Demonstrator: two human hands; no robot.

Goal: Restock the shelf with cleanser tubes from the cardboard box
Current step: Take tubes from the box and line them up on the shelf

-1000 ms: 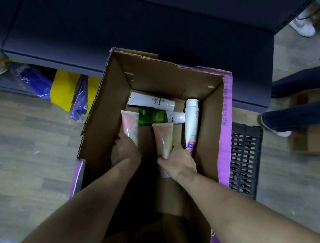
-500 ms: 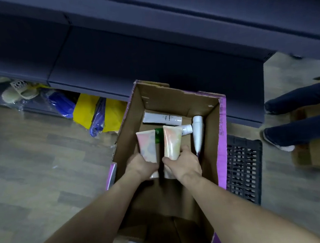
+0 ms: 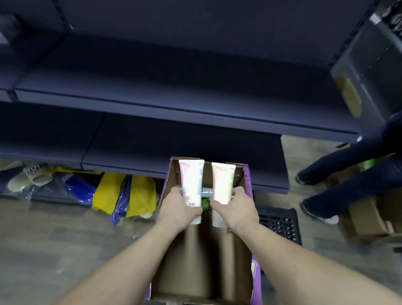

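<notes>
While both arms reach forward over the open cardboard box (image 3: pixel 203 269), the left hand (image 3: pixel 179 209) grips a pink and white cleanser tube (image 3: pixel 192 182) and the right hand (image 3: pixel 236 206) grips a peach and yellow cleanser tube (image 3: pixel 223 183); both tubes stand upright, side by side and apart. Beyond the hands run dark shelves (image 3: pixel 169 130); to the right of the right hand, another person's legs (image 3: pixel 357 175) stand by a second box (image 3: pixel 395 215).

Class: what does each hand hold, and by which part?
The left hand grips a pink-white tube by its lower end; the right hand grips a peach-yellow tube likewise.
</notes>
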